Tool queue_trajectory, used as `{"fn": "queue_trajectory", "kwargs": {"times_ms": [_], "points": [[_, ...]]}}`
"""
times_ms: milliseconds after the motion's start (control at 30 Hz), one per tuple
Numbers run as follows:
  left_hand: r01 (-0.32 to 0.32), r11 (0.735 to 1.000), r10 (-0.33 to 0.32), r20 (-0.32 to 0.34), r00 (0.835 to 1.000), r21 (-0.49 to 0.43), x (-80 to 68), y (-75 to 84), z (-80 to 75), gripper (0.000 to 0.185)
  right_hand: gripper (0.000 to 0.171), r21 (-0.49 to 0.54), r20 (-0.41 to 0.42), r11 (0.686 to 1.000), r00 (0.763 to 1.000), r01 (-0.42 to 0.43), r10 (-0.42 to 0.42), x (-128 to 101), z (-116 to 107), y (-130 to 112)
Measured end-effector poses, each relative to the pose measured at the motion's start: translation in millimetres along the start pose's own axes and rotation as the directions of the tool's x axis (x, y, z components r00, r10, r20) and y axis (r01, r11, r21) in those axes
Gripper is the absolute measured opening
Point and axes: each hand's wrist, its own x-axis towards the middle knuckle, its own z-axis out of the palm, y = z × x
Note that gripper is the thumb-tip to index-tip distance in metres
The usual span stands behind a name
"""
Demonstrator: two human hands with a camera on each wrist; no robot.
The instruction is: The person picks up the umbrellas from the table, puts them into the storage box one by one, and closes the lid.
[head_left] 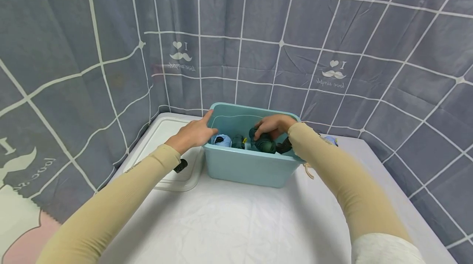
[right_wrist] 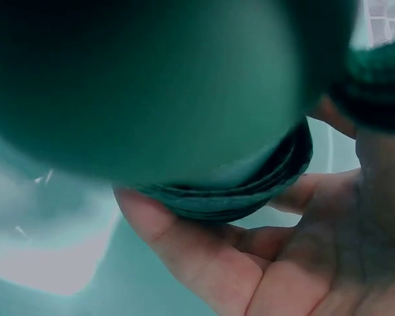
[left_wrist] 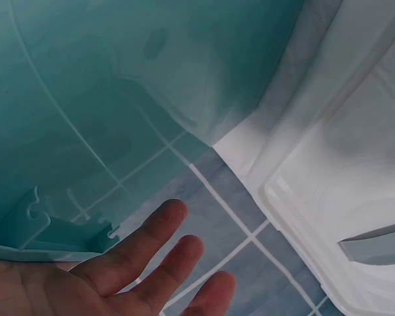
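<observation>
Head: left grip [head_left: 194,134] spread at bin rim [head_left: 258,109]; right grip [head_left: 272,125] curled round green yarn [head_left: 265,144] near front edge [head_left: 229,150].

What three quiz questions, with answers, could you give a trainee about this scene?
1. Which hand holds a bundle inside the blue box?
2. True or false: the box is closed.
3. Pick one: the held bundle is (a) red, (b) dark green, (c) white.

Key:
1. The right hand.
2. False; the white lid lies beside it.
3. (b) dark green.
</observation>
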Motion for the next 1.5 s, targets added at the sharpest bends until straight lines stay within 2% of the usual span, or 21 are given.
{"fn": "queue_trajectory", "kwargs": {"times_ms": [133,467,833,1233,1500], "points": [[0.001,1.000,-0.001,0.004,1.000,0.004,-1.2,0.8,-0.7,0.084,0.085,0.002,0.008,1.000,1.000,-0.017,0.017,7,3,1],[0.016,1.000,-0.016,0.004,1.000,-0.003,-1.1,2.6,-0.7,0.083,0.087,-0.160,0.005,0.985,0.998,-0.057,0.059,18,8,2],[0.012,1.000,-0.012,-0.003,1.000,-0.006,-2.1,2.8,-0.8,0.084,0.091,-0.214,0.042,0.974,0.996,-0.069,0.079,26,9,1],[0.005,1.000,-0.005,-0.007,1.000,-0.001,-1.3,2.6,0.4,0.083,0.089,-0.198,0.077,0.979,0.995,-0.047,0.064,31,13,-2],[-0.002,1.000,0.002,-0.013,1.000,0.009,-2.1,2.7,0.3,0.083,0.088,-0.143,0.117,0.989,0.992,-0.040,0.057,36,17,-6]]}}
